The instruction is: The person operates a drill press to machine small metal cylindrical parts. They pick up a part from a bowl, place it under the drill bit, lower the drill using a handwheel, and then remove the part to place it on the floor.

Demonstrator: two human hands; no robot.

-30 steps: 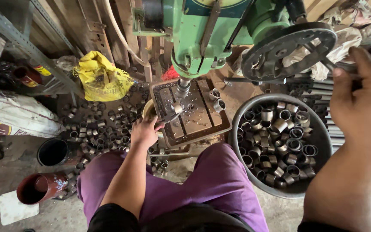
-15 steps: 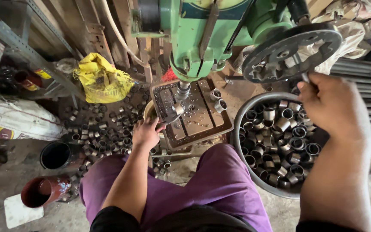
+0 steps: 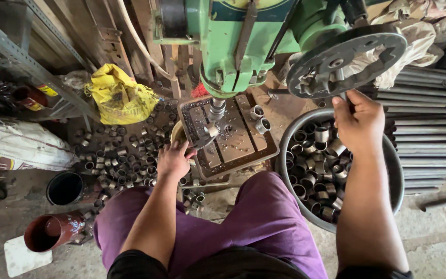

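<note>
Gripping round spoked handwheel, right hand.

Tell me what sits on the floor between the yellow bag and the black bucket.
In the head view, a scatter of short metal rings covers the floor between the yellow bag and the black bucket; nothing else shows there.

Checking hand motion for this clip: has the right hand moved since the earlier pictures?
Yes. The right hand has swung left and down, from the frame's right edge to just under the black feed wheel.
</note>
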